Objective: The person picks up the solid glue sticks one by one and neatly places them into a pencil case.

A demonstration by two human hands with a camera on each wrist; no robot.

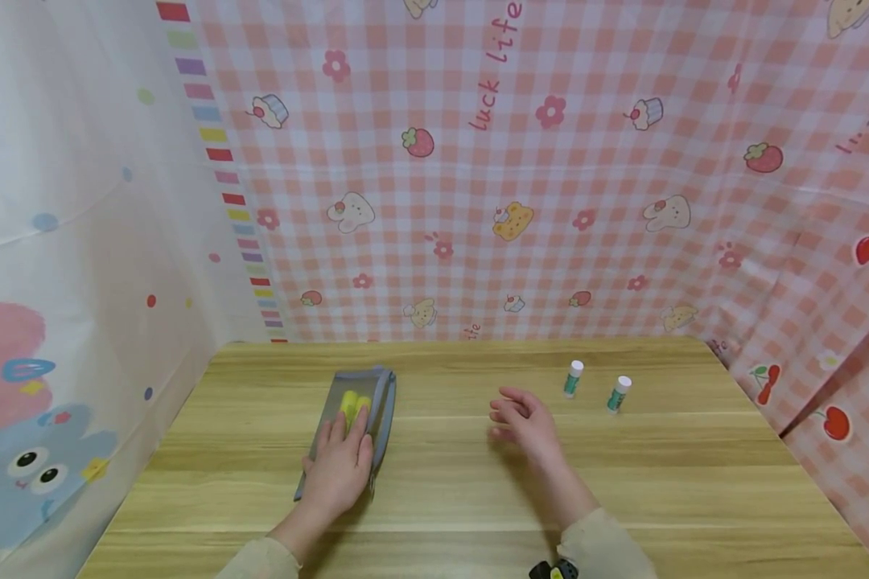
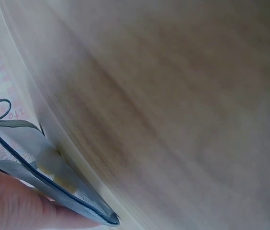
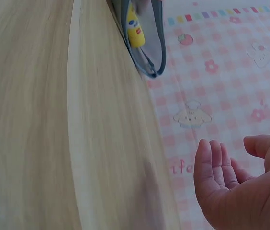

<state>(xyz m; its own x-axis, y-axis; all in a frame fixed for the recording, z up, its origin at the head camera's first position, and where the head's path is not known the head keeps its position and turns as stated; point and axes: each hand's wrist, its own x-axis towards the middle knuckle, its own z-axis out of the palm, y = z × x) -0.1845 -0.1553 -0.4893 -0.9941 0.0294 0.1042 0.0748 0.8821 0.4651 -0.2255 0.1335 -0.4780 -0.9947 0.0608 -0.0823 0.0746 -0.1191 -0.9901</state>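
Note:
A grey mesh zipper pouch (image 1: 382,418) lies on the left part of the table, its zipped side gaping toward the right. Yellow tubes (image 1: 351,402) are in it; in the right wrist view one yellow tube (image 3: 136,34) carries blue and red marks. My left hand (image 1: 339,470) rests on the pouch with its fingers stretched over the mesh. The left wrist view has the thumb side (image 2: 25,203) against the pouch (image 2: 53,179). Over the table to the right of the pouch, my right hand (image 1: 527,426) is held with loosely bent fingers and nothing in it.
Two small white-capped sticks with green labels, a nearer one (image 1: 619,394) and a farther one (image 1: 573,379), stand upright beyond and right of my right hand. Behind the wooden table (image 1: 449,515) hangs a pink checked cloth (image 1: 478,265); a white printed cloth (image 1: 152,241) hangs at left.

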